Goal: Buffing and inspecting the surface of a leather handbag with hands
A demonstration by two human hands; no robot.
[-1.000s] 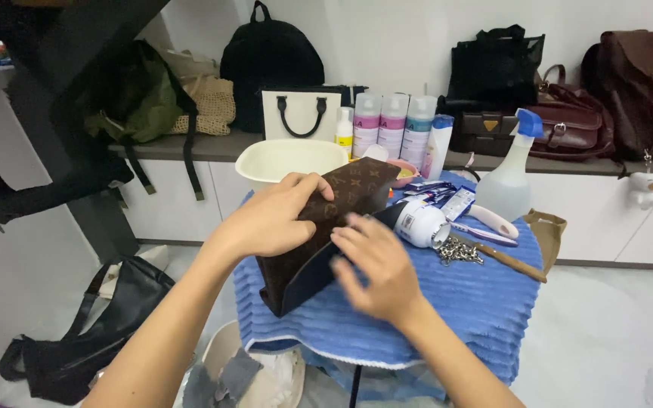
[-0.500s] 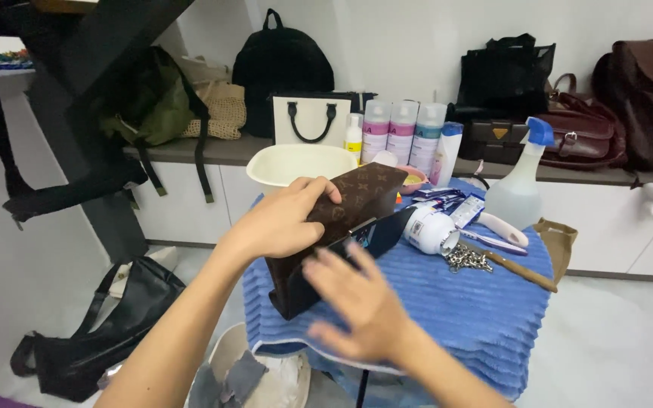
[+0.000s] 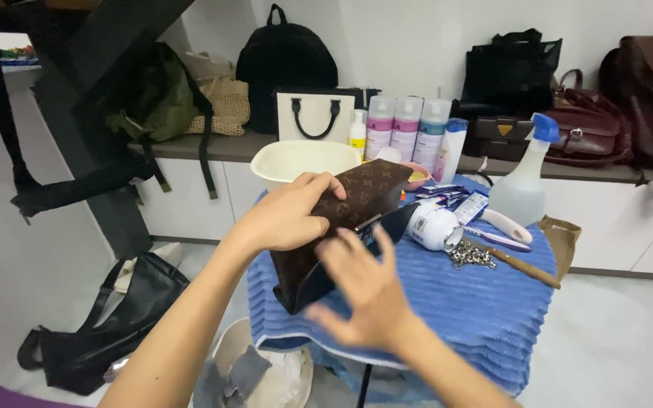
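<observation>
Left hand still grips the brown bag; right hand, fingers spread, has drawn back.

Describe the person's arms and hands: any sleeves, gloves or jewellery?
Both arms are bare as far up as the view shows, with no sleeves. The left hand and right hand wear no gloves. No watch or bracelet shows; the right hand is motion-blurred, so rings cannot be ruled out.

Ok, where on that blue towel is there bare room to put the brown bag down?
The blue towel is bare along its front right, bordered by the right hand, the chain and the wooden-handled brush. The back is crowded: white jar, tubes, spray bottle, cream basin. The left hand holds the brown bag over the left side.
</observation>
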